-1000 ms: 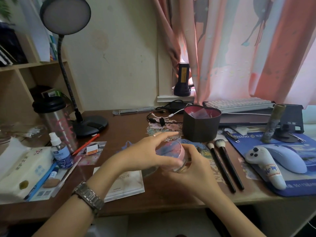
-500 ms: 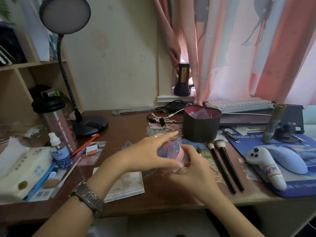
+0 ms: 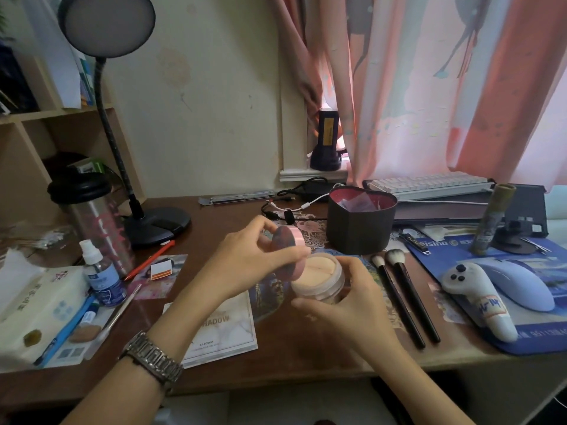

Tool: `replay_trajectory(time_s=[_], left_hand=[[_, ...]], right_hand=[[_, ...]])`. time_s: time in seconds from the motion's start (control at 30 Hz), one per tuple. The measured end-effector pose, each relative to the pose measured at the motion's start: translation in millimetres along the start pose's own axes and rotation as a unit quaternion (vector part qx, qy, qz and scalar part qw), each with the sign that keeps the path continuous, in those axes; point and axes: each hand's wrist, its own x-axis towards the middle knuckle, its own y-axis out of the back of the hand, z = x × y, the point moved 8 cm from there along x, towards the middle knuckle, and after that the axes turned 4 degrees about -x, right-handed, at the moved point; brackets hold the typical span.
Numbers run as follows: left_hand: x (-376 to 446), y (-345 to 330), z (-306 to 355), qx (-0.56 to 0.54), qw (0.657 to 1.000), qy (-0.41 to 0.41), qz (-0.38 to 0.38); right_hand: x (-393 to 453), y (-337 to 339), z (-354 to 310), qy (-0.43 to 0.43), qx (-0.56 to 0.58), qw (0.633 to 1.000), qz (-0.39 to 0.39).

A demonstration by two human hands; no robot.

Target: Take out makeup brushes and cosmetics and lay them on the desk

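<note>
Pink lid (image 3: 290, 251), tilted, pinched in my left hand (image 3: 245, 265); my right hand (image 3: 346, 305) cups open powder jar (image 3: 319, 280); two brushes (image 3: 405, 299) on desk (image 3: 306, 351).

Light: dim room, soft pink daylight filtering through the curtain (image 3: 445, 87) at upper right.
Lamp (image 3: 106, 24): unlit.
Shadows: faint, diffuse on the desk (image 3: 306, 348).
Sharpness: slightly soft throughout.
Distortion: wide-angle bending at the edges, shelf (image 3: 27, 142) leaning.
</note>
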Motion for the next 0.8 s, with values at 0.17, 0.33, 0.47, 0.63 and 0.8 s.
replay_trajectory(time_s=[0.17, 0.33, 0.47, 0.63, 0.8], left_hand=[[8, -5, -22, -0.059, 0.998, -0.018, 0.001], [26, -20, -61, -0.122, 0.992, 0.029, -0.03], [36, -30, -81, -0.12, 0.992, 0.031, -0.038], [46, -45, -99, -0.102, 0.993, 0.037, -0.042], [51, -51, -114, -0.032, 0.998, 0.036, -0.034]], right_hand=[[8, 4, 14, -0.013, -0.016, 0.999, 0.026], [13, -2, 20, -0.006, -0.085, 0.996, 0.012], [16, -7, 33, -0.034, -0.152, 0.988, -0.014], [18, -15, 41, -0.051, -0.24, 0.967, -0.062], [23, -20, 44, -0.045, -0.281, 0.956, -0.072]])
